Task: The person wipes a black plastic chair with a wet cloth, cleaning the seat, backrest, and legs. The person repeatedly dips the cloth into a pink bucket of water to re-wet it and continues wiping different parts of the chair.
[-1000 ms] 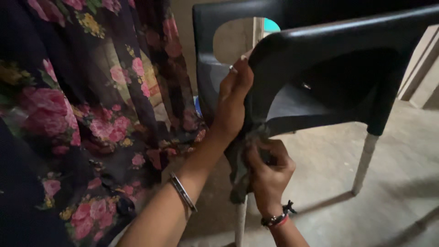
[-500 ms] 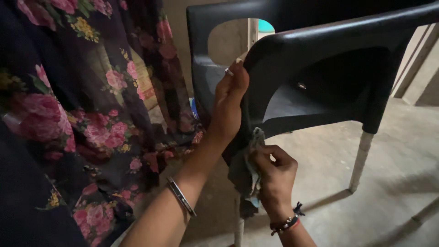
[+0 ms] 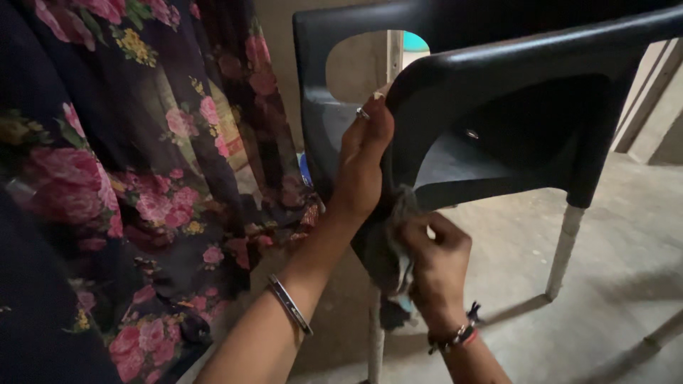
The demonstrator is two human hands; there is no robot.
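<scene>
a dark grey cloth (image 3: 393, 245) is bunched against the front corner of a black plastic chair (image 3: 498, 92), just where the armrest curves down into the leg. the right hand (image 3: 437, 267) has its fingers curled tightly around the cloth, closed on it, pressing it to the chair's edge; a loose end of the cloth hangs down below the fist, beside the pale chair leg (image 3: 375, 348). the left hand (image 3: 363, 163) lies just above, its fingers nearly straight and close together, wrapped flat over the curved armrest edge so that the fingertips disappear behind the plastic; a ring shows on one finger. the cloth sits directly under the left palm and touches the right fingers. a metal bangle (image 3: 289, 306) circles the left wrist, and a dark and red thread band (image 3: 455, 336) circles the right one. to the left hangs a dark floral fabric (image 3: 121, 178) with pink roses. the chair stands on a grey concrete floor (image 3: 612, 284).
</scene>
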